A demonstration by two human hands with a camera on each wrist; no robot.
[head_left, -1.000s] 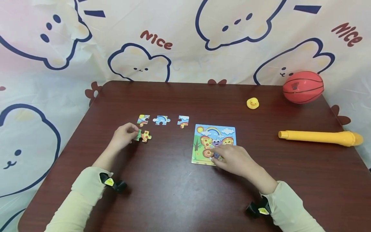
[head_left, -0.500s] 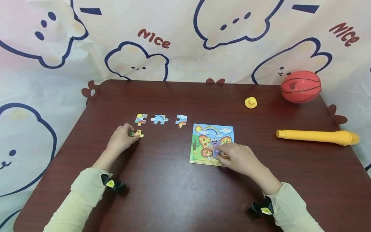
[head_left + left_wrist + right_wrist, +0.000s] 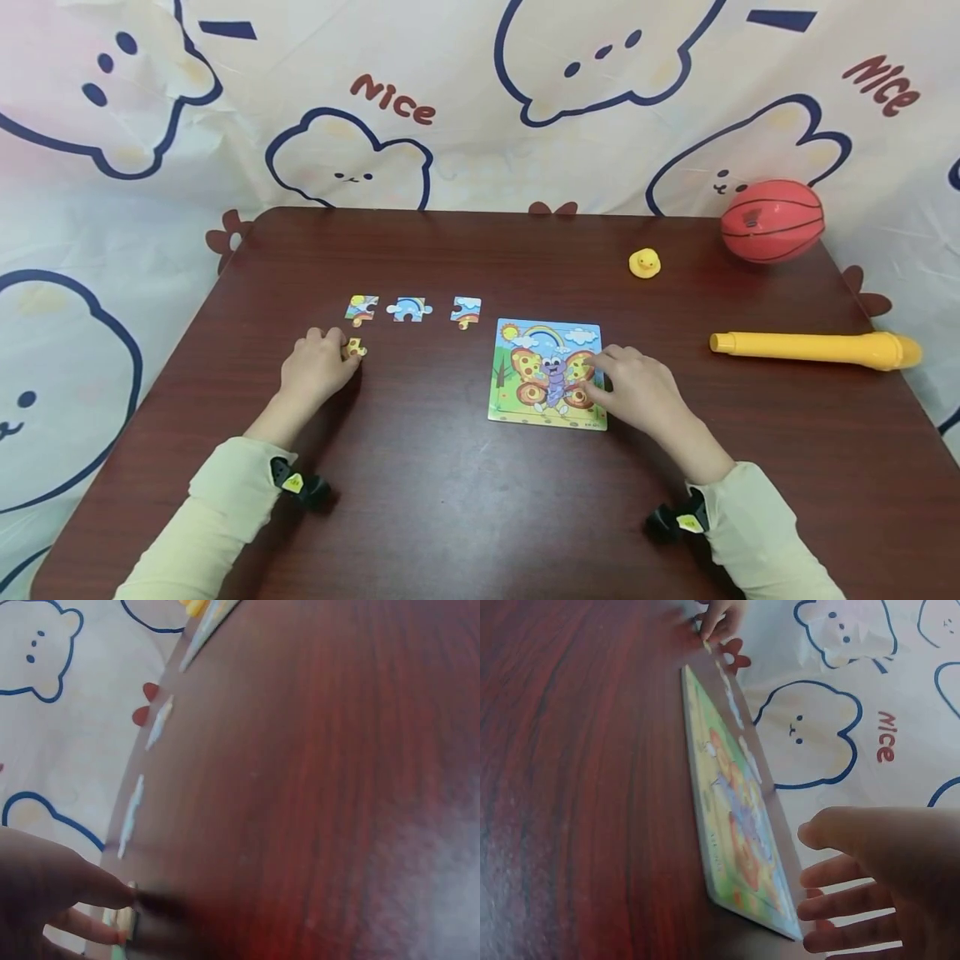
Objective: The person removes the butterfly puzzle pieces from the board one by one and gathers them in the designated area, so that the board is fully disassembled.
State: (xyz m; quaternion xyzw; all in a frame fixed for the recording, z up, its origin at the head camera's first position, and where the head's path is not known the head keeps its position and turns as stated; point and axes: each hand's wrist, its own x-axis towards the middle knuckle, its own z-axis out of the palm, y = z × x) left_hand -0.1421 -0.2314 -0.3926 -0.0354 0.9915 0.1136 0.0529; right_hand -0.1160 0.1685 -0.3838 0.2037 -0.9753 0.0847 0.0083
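Observation:
My left hand (image 3: 315, 367) pinches a yellow and green jigsaw puzzle piece (image 3: 356, 347) by its edges, low at the table; the hand covers part of it. In the left wrist view, thumb and a finger meet the piece (image 3: 126, 921). Behind it lie three loose pieces: one with a sun (image 3: 362, 307), one with a rainbow (image 3: 409, 308) and one with clouds (image 3: 467, 309). A square butterfly puzzle (image 3: 553, 375) lies flat to their right. Over its right edge my right hand (image 3: 637, 387) has its fingers spread and loosely bent, holding nothing; contact is unclear.
A yellow rubber duck (image 3: 644, 263) and a red toy basketball (image 3: 772, 222) are at the back right. A long yellow stick-like toy (image 3: 813, 348) lies toward the right edge of the brown table (image 3: 465, 517). A printed cloth hangs behind.
My left hand has drawn its puzzle piece slightly left, and the piece shows less. My right hand has slid right off the puzzle's middle to its edge, uncovering the butterfly.

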